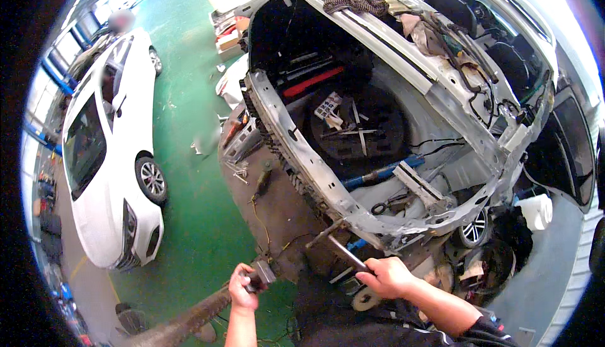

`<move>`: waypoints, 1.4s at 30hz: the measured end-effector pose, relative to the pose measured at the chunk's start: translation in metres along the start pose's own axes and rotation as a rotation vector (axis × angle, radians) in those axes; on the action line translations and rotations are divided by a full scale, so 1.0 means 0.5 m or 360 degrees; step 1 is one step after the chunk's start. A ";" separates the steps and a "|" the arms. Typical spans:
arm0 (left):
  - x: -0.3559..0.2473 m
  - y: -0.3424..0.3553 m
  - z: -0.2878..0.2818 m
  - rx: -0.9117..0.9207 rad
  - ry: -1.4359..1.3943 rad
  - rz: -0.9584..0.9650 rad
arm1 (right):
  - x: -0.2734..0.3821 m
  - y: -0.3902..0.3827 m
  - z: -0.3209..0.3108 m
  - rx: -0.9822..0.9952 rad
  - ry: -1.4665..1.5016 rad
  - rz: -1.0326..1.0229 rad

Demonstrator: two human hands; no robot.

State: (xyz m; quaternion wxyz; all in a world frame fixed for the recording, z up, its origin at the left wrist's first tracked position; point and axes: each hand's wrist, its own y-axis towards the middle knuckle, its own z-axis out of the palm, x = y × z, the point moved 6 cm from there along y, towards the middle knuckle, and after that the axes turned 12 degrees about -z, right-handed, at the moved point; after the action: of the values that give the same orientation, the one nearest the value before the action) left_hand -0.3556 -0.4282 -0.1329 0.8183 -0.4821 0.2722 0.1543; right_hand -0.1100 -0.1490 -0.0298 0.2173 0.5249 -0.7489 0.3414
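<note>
My right hand (386, 278) is wrapped round the handle of a hammer (346, 254). The hammer's narrow head is up beside the bent lower rear corner of a stripped white car body (315, 180); I cannot tell whether it touches the metal. Lower and to the left, my left hand (242, 289) is closed on a grey metal block (265, 274), held apart from the car. In the car's open rear well lie a cross-shaped wrench (361, 130), a blue bar-like tool (384, 172) and a loose metal bracket (419, 182).
A thick brown post or tube (189, 318) slants in from below, by my left forearm. Tools and a yellow cable (253, 211) lie on the floor near the car. A parked white car (113, 152) stands left. At right are a wheel (474, 228) and a white jug (535, 211).
</note>
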 end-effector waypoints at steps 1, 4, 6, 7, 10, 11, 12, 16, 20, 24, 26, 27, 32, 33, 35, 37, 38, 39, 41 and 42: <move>-0.011 0.007 -0.018 0.0031 -0.0006 -0.0099 | -0.011 0.012 0.024 0.0016 0.0169 0.0204; -0.012 0.000 -0.079 0.0057 -0.0114 -0.0238 | -0.068 0.012 0.053 -0.0026 0.0310 0.0563; -0.009 -0.024 -0.142 -0.0090 -0.0062 -0.0316 | -0.058 0.017 0.043 -0.0024 0.0307 0.0707; -0.007 -0.031 -0.182 -0.0073 -0.0006 -0.0342 | -0.050 0.021 0.049 -0.0011 0.0358 0.0753; -0.017 -0.048 -0.238 -0.0152 0.0121 -0.0347 | -0.053 0.028 0.060 0.0014 0.0179 0.0636; -0.035 -0.053 -0.233 -0.0168 0.0074 -0.0388 | -0.050 0.033 0.065 -0.0002 0.0253 0.0634; -0.054 -0.048 -0.209 -0.0017 0.0023 -0.0427 | -0.043 0.037 0.057 -0.0031 0.0261 0.0628; -0.153 -0.001 -0.043 0.0355 -0.0248 -0.0570 | -0.036 0.040 0.049 -0.0116 0.0354 0.0674; -0.233 0.036 0.137 0.0999 -0.0310 -0.0789 | -0.039 0.048 0.045 -0.0151 0.0329 0.0651; -0.278 0.054 0.308 0.1476 -0.0167 -0.0845 | -0.040 0.038 0.033 -0.0113 0.0210 0.0713; -0.283 0.066 0.381 0.1483 -0.0136 -0.0880 | -0.046 0.026 0.027 -0.0136 0.0295 0.0695; -0.292 0.063 0.419 0.1419 -0.0087 -0.0867 | -0.052 0.023 0.033 -0.0152 0.0287 0.0707; -0.330 0.150 0.533 0.1521 0.0585 -0.0546 | -0.066 0.071 0.080 -0.0168 0.0446 0.0662; -0.332 0.174 0.554 0.1495 0.0756 -0.0391 | -0.071 0.068 0.074 -0.0131 0.0426 0.0685; -0.339 0.204 0.623 0.1467 0.1033 -0.0181 | -0.072 0.059 0.068 -0.0084 0.0462 0.0724; -0.345 0.207 0.690 0.1456 0.1249 -0.0058 | -0.082 0.048 0.063 -0.0193 0.0481 0.0772; -0.347 0.214 0.719 0.1499 0.1325 -0.0034 | -0.089 0.044 0.068 -0.0244 0.0478 0.0789; -0.353 0.204 0.763 0.1551 0.1442 0.0038 | -0.095 0.034 0.084 -0.0395 0.0412 0.0790; -0.381 0.178 0.854 0.1634 0.1639 0.0234 | -0.093 0.034 0.060 -0.0534 0.0393 0.0848; -0.389 0.142 0.905 0.1526 0.1877 0.0247 | -0.091 0.035 0.057 -0.0577 0.0431 0.0871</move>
State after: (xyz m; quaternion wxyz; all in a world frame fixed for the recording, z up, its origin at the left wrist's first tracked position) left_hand -0.4144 0.0033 0.1074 0.6440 -0.0563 0.7345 -0.2066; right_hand -0.1092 -0.1376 -0.0851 0.3047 0.2076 -0.8746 0.3148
